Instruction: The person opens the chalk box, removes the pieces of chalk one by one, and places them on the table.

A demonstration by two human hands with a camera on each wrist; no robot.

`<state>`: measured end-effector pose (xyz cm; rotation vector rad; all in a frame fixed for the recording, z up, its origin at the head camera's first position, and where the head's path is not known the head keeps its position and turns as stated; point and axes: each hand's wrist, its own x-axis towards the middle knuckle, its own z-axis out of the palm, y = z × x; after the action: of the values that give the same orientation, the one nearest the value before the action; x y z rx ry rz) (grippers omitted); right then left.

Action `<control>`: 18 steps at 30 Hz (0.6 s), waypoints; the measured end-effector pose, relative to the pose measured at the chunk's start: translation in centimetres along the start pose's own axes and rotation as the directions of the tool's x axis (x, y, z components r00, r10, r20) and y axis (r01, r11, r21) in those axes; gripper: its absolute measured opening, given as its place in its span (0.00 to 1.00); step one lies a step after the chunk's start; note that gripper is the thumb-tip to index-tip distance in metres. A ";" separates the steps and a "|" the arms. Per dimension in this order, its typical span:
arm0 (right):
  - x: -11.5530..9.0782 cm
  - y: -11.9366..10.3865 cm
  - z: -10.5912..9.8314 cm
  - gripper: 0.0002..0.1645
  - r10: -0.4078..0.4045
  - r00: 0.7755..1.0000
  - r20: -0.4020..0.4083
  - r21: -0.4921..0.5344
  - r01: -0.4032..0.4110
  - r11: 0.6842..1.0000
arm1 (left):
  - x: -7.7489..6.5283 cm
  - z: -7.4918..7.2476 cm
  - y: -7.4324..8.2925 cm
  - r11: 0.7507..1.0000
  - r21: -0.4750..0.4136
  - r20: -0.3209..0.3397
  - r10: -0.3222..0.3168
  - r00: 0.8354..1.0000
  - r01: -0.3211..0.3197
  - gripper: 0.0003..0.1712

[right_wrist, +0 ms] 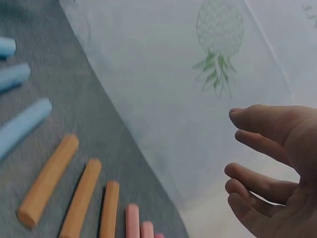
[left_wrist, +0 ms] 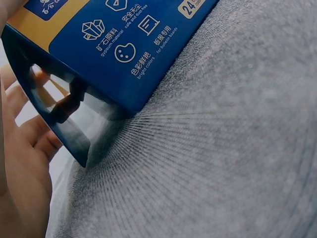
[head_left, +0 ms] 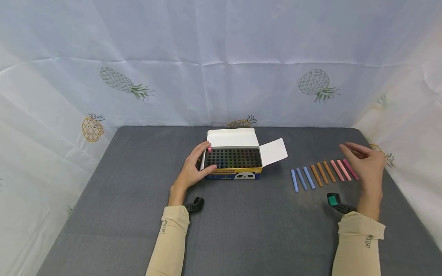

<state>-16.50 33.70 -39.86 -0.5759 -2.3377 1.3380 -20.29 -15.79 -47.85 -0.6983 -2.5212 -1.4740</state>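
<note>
A blue and yellow chalk box (head_left: 226,175) with a panda on its front stands at the table's middle with its lid raised. My left hand (head_left: 191,167) grips the box's left end, thumb at the front edge and fingers toward the back corner. Inside is a dark grid of holes (head_left: 235,158); one pink piece (head_left: 210,149) stands up at its back left corner. My right hand (head_left: 369,165) hovers above the right end of a chalk row, thumb and fingers apart, holding nothing. The row has blue (head_left: 301,179), orange-brown (right_wrist: 81,206), pink (head_left: 337,170) and magenta sticks (head_left: 350,169).
The box's white lid (head_left: 232,138) leans back and a white side flap (head_left: 273,151) sticks out to the right. In the left wrist view, a blue end flap (left_wrist: 44,109) hangs open. The grey table (head_left: 241,222) meets a pineapple-print cloth (head_left: 214,92) behind it.
</note>
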 end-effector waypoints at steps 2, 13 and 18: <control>-0.3 -0.5 0.3 0.28 -0.027 1.000 0.014 -0.025 0.027 0.999 | 0.0 0.0 -0.1 1.000 0.001 -0.003 0.004 1.000 -0.004 0.44; -1.8 -3.5 2.0 0.28 -0.119 0.992 0.034 0.028 0.118 0.993 | 0.0 0.1 -0.2 1.000 -0.010 -0.003 0.004 1.000 -0.004 0.44; -2.4 -4.8 2.7 0.26 -0.185 0.981 0.051 0.035 0.183 0.982 | 0.0 0.0 -0.2 1.000 -0.018 -0.004 0.004 1.000 -0.005 0.43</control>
<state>-16.60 28.25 -37.22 -0.3092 -2.3440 1.3153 -20.43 -15.86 -48.01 -0.7026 -2.5044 -1.4976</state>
